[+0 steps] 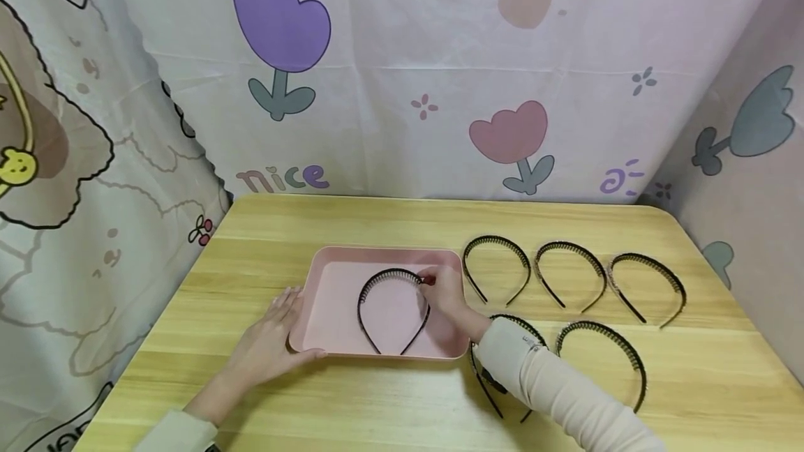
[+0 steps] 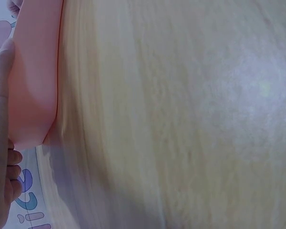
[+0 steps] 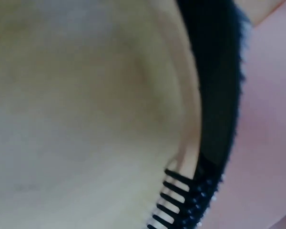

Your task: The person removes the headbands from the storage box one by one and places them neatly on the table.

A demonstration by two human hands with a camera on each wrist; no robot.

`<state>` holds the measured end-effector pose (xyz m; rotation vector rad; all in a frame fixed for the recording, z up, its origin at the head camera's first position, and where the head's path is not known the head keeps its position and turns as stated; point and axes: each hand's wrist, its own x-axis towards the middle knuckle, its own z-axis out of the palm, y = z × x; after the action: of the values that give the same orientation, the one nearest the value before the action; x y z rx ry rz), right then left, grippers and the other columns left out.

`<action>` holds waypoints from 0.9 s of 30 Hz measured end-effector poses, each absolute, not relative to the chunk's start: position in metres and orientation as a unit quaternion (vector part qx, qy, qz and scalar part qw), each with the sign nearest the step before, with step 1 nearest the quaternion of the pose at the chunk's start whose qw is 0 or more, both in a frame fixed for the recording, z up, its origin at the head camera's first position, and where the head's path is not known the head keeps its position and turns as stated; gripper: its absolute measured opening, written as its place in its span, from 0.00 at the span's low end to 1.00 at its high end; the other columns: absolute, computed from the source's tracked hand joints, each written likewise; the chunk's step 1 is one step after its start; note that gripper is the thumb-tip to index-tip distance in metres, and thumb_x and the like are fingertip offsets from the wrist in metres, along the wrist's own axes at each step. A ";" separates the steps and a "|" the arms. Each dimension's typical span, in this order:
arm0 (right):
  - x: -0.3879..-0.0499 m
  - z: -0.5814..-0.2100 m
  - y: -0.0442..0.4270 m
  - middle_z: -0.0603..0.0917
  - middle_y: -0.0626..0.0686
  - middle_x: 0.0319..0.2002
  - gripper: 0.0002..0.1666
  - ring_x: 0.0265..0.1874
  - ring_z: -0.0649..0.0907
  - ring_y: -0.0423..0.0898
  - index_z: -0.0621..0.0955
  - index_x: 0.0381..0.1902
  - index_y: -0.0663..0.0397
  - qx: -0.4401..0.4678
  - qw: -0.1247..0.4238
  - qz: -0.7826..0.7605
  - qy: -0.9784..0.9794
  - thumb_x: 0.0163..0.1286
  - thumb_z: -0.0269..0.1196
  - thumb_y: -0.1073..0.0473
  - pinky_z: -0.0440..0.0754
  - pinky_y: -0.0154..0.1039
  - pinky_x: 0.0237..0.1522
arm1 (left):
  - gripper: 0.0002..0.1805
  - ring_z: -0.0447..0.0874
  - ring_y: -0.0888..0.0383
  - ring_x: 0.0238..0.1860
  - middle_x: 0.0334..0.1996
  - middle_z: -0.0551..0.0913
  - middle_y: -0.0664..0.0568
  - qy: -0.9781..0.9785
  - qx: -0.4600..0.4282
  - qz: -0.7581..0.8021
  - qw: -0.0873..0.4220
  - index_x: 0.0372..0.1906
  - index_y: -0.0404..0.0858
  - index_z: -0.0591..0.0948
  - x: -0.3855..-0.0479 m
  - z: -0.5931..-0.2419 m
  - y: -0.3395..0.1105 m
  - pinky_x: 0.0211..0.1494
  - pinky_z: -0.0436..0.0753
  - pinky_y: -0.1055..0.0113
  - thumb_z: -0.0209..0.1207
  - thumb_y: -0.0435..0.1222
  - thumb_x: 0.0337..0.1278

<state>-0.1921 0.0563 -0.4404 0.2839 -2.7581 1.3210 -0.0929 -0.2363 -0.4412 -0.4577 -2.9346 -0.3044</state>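
A black toothed headband (image 1: 396,273) lies inside a pink rectangular tray (image 1: 331,298), its two ends toward the tray's front. My right hand (image 1: 447,297) reaches over the tray's right side and pinches that headband at its upper right. The left hand (image 1: 270,337) rests against the left end of the tray. Its thumb (image 2: 0,71) lies along the front wall, with the other fingers extended around the left side. In the right wrist view, a black headband (image 3: 217,109) with comb teeth fills the middle, close up; which one it is I cannot tell.
Several more black headbands stand right of the tray on the wooden table (image 1: 264,229): three in a back row, including this one (image 1: 570,245), and two in front. The right forearm partly covers the front left headband (image 1: 516,319). A printed cloth (image 1: 389,131) hangs behind.
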 end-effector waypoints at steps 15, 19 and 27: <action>-0.192 -0.420 0.067 0.87 0.61 0.31 0.10 0.29 0.85 0.51 0.85 0.35 0.67 0.092 0.027 0.443 -0.892 0.52 0.63 0.74 0.84 0.35 0.29 | 0.58 0.62 0.36 0.66 0.65 0.65 0.33 -0.978 -0.160 -0.100 0.086 0.62 0.23 0.66 -0.093 -0.442 -0.238 0.67 0.66 0.46 0.61 0.66 0.36; -0.193 -0.414 0.073 0.86 0.63 0.31 0.10 0.30 0.85 0.52 0.84 0.36 0.69 0.087 0.022 0.458 -0.884 0.53 0.63 0.74 0.84 0.36 0.30 | 0.58 0.62 0.36 0.66 0.65 0.65 0.33 -0.978 -0.162 -0.098 0.089 0.62 0.22 0.66 -0.094 -0.443 -0.238 0.67 0.67 0.46 0.61 0.66 0.36; -0.198 -0.407 0.089 0.86 0.61 0.32 0.12 0.28 0.83 0.46 0.84 0.39 0.67 0.047 -0.017 0.479 -0.876 0.56 0.62 0.72 0.79 0.29 0.26 | 0.58 0.62 0.37 0.66 0.65 0.66 0.33 -0.979 -0.158 -0.094 0.084 0.62 0.23 0.66 -0.095 -0.441 -0.238 0.67 0.67 0.47 0.61 0.66 0.36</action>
<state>-0.1983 0.0892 -0.4068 0.1486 -2.7819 1.5224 -0.0947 -0.2376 -0.4414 -0.4726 -2.9222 -0.2818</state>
